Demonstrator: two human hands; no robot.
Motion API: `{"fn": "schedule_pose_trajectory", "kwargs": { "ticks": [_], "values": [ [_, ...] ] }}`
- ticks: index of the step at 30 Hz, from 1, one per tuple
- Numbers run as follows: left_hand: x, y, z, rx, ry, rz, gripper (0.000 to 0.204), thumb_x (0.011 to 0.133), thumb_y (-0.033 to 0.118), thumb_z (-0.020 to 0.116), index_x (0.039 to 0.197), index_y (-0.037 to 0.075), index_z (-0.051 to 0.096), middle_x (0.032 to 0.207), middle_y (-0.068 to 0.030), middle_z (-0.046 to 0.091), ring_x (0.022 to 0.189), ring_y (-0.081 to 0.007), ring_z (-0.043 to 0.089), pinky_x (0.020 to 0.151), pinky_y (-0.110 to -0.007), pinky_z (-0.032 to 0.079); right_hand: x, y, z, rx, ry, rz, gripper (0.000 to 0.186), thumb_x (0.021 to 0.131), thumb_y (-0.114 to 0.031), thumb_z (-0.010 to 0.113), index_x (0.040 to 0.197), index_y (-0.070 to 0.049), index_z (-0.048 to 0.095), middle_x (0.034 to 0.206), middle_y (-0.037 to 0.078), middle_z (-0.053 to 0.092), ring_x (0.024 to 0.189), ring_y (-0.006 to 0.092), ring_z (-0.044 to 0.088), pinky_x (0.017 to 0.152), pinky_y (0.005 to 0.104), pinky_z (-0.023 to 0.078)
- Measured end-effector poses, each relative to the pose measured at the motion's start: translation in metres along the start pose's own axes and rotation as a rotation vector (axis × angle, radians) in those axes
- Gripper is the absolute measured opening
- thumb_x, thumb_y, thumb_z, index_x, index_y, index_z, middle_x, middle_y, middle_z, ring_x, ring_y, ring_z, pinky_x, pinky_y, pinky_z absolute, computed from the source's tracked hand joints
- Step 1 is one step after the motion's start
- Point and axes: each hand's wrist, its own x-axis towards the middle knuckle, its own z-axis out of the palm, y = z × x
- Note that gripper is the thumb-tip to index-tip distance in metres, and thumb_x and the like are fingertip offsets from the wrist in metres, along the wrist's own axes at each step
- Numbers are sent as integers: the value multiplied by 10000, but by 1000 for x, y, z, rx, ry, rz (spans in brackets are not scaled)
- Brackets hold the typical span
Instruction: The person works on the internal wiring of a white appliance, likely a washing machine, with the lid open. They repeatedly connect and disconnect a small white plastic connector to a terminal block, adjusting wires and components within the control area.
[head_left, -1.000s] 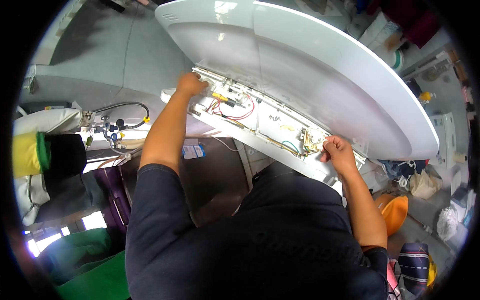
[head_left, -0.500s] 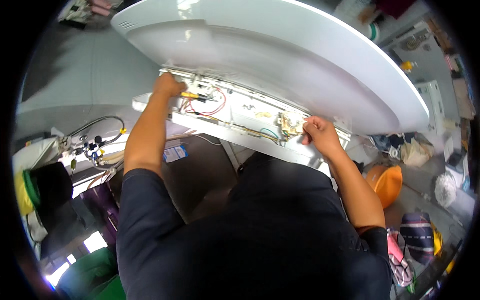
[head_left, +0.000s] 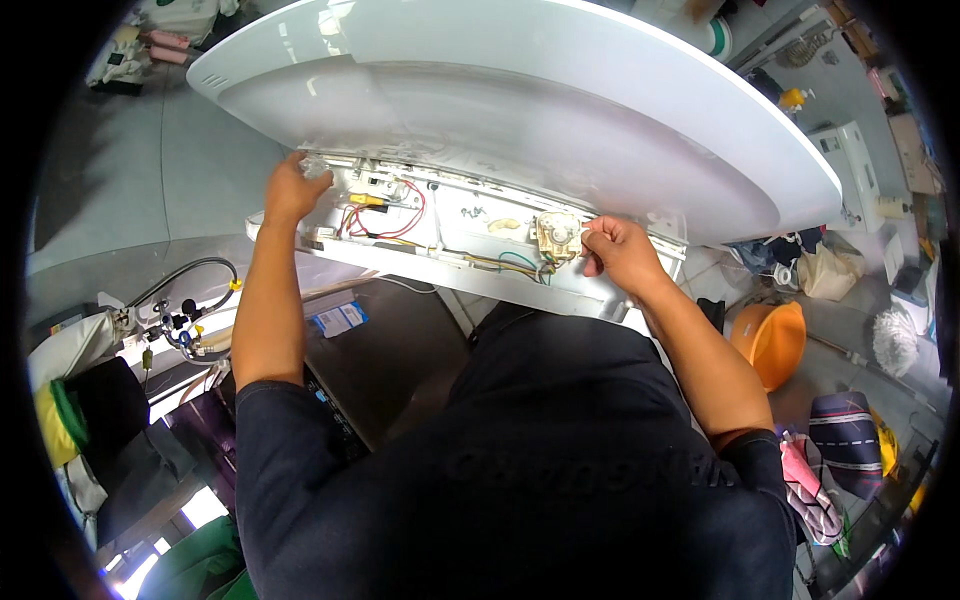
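Observation:
A large curved white appliance panel [head_left: 520, 105] spans the upper middle. Along its lower edge runs an opened white housing [head_left: 470, 272] with red, yellow and green wires [head_left: 420, 210] inside. My left hand [head_left: 295, 190] is at the housing's left end, fingers curled on a small clear plastic piece [head_left: 316, 166]. Near the right end sits a beige mechanism [head_left: 557, 235]; my right hand [head_left: 625, 255] pinches its right edge with thumb and forefinger, partly hiding that edge.
Hoses and valves [head_left: 185, 330] lie at left near bags [head_left: 95, 420]. A dark surface [head_left: 380, 360] lies below the housing. At right are an orange basin [head_left: 770, 340], folded cloths [head_left: 840, 450], a white duster [head_left: 895, 340] and assorted items along the wall.
The whole view has shifted, so the housing and both hands appear farther left and more level. Both hands keep their places on the housing and mechanism.

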Motion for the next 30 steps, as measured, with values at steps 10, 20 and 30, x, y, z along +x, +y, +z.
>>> {"fn": "schedule_pose_trajectory", "kwargs": {
  "ticks": [10,20,30],
  "values": [
    [-54,71,-53,-89,-121,106,669,724,307,796,1277,-20,611,1120,-232,674,994,-304,663,893,-377,517,-3,-3,1,-49,14,-3,121,955,-129,580,939,-18,625,775,11,635,567,99,578,562,251,472],
    [-135,201,-20,-450,-201,493,624,721,195,842,1261,26,580,1101,-130,646,977,-234,637,870,-338,523,4,0,-3,-64,-1,-3,138,931,-131,581,926,-6,639,772,40,669,591,124,637,571,268,500],
    [-154,247,31,-505,-235,716,615,726,195,825,1251,22,555,1165,-175,612,1091,-345,605,939,-402,493,-1,-5,1,-21,-5,-11,129,947,-131,572,955,-17,630,798,28,658,592,106,603,572,254,487]
  ]
}}
